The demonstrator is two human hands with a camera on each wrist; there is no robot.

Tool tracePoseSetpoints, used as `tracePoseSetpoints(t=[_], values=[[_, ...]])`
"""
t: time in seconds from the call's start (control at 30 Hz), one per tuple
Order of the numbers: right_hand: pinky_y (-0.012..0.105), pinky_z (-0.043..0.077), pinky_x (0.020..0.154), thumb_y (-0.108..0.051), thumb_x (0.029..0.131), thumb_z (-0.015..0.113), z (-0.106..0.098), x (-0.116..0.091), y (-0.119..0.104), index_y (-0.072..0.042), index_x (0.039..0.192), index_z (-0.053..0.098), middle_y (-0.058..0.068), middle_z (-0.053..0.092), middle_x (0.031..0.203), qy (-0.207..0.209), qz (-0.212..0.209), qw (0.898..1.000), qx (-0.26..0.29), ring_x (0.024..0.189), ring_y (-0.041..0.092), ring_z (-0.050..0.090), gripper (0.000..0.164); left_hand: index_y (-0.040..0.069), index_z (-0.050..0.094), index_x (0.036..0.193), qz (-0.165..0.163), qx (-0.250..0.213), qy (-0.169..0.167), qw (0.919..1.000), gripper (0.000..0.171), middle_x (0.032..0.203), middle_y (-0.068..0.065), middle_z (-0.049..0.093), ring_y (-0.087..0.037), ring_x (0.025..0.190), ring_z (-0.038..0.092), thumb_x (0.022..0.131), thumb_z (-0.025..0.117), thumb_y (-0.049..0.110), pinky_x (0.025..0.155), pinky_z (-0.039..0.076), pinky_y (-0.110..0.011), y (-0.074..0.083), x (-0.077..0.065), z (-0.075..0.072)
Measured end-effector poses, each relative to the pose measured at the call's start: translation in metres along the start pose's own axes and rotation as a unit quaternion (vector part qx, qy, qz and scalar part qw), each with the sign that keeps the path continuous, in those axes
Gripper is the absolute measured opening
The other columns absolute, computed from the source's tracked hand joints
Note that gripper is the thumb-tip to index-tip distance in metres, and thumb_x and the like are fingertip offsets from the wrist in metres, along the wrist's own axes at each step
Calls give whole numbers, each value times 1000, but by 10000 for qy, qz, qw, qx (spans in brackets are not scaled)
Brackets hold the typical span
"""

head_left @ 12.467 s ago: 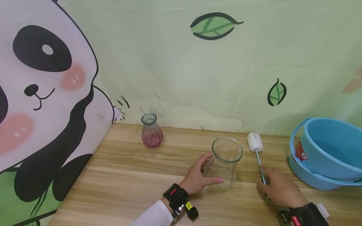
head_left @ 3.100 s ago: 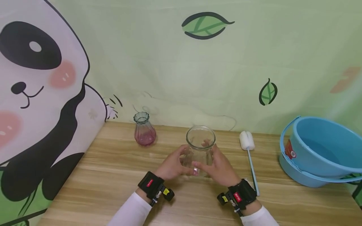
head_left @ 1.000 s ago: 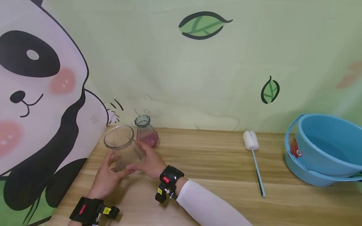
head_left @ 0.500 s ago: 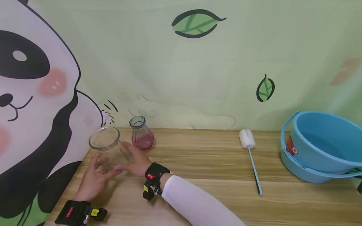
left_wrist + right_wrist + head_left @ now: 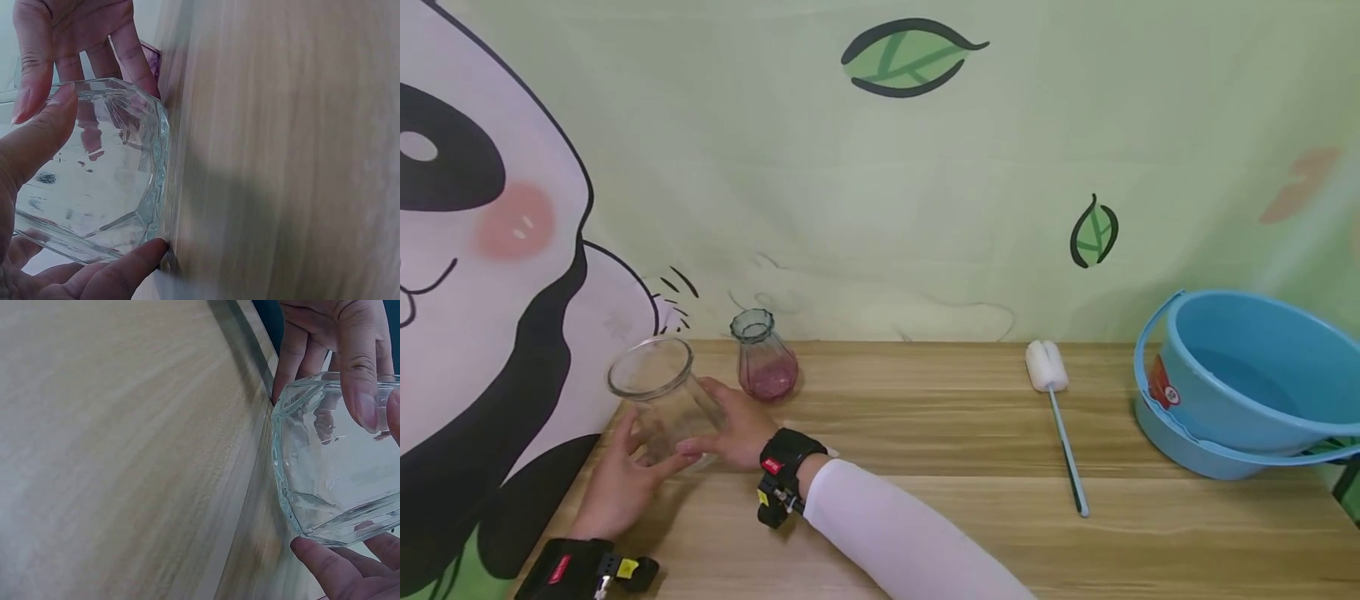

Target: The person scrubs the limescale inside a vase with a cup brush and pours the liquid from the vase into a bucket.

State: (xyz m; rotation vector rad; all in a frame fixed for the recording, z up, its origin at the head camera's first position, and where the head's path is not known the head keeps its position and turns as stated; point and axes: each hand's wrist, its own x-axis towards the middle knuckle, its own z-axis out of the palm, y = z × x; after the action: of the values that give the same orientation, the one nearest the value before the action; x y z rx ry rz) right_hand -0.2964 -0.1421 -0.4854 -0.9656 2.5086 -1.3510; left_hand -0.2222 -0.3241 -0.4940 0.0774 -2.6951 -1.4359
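Gripping a clear glass jar (image 5: 672,417), both hands (image 5: 616,483) (image 5: 741,427) near a pink-bottomed vase (image 5: 767,375), well apart from a blue bucket (image 5: 1202,407).

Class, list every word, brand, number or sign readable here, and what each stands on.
No text is legible.
Right wrist strap, red label: too small and blurred.
Left wrist strap, red label: likewise.
Yellow tag near each strap: also unreadable.
Blue bucket, red sticker: pale round emblem, no readable lettering.
Glass jar: no writing visible.
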Motion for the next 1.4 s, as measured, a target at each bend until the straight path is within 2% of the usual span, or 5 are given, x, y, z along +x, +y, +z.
tracePoseSetpoints(t=[0.23,0.6,0.83,1.03,1.4], values=[[27,36,105,-46,80,76,6,7,0,-19,150,32,1,48,143,109,-92,9986,-505,125,6,38,87,15,18,149,237,36,58,9997,93,142,-35,32,-51,115,45,81,80,27,77,54,-34,-5,3,-2],[28,35,106,-49,79,76,8,7,0,-20,153,24,2,43,147,66,128,9986,-507,128,7,35,94,9,17,151,453,407,143,9980,96,144,-33,31,-52,118,41,81,79,29,86,48,-58,3,2,-3],[27,31,109,-56,76,76,1,-5,2,-13,153,23,2,35,151,6,149,9991,-402,131,7,28,103,5,-7,153,-516,964,257,9937,119,146,-42,17,-55,117,40,80,74,52,87,44,-65,25,-21,-8],[26,38,102,-49,76,79,-6,-22,3,-17,144,41,-5,48,140,16,-178,9998,-85,122,4,40,85,-8,21,143,-1414,1395,633,9780,112,138,-33,34,-47,114,47,74,75,61,82,48,-58,40,-51,-7],[31,48,91,-50,84,71,-23,-53,1,-25,143,43,-5,49,140,153,357,9946,963,118,14,49,71,3,26,148,-1044,284,-441,9931,97,142,-23,41,-35,120,48,80,73,54,89,51,-49,73,-65,25]])
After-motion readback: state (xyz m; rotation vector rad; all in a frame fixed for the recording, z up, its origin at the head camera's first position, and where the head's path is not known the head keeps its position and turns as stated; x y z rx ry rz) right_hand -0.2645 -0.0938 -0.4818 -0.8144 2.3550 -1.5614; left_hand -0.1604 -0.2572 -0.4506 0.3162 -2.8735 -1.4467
